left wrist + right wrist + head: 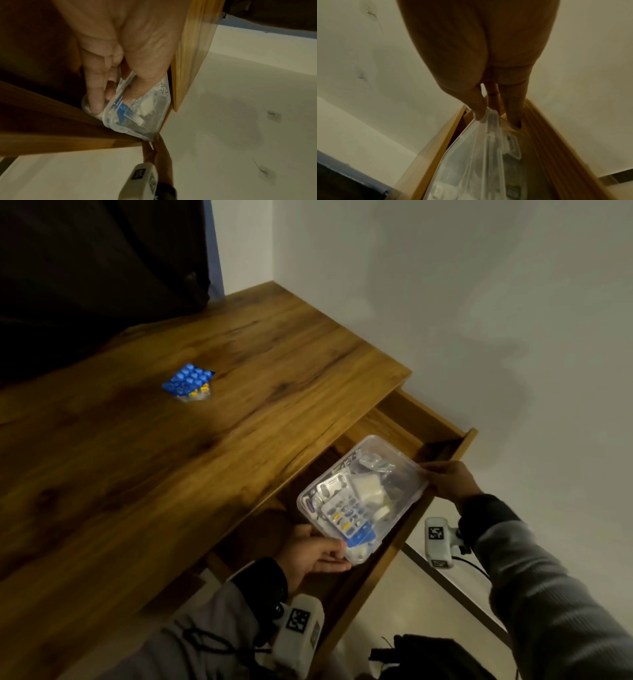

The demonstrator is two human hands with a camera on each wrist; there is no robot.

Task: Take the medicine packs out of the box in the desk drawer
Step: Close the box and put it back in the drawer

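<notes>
A clear plastic box [400,474] with several medicine packs [346,513] inside is tilted above the open desk drawer [442,453]. My left hand [313,549] grips the box's near corner, thumb on the rim and fingers underneath; the left wrist view shows this grip on the box [154,116]. My right hand [445,479] pinches the box's far right corner, and the right wrist view shows thumb and fingers on the box's edge [488,135]. Blue and yellow blister packs [189,382] lie on the desk top [137,474].
The drawer's front panel [387,563] stands out toward me on the right. A white wall [479,302] runs behind the desk. A dark curtain [85,268] hangs at the far left. A black bag [431,655] sits on the floor below.
</notes>
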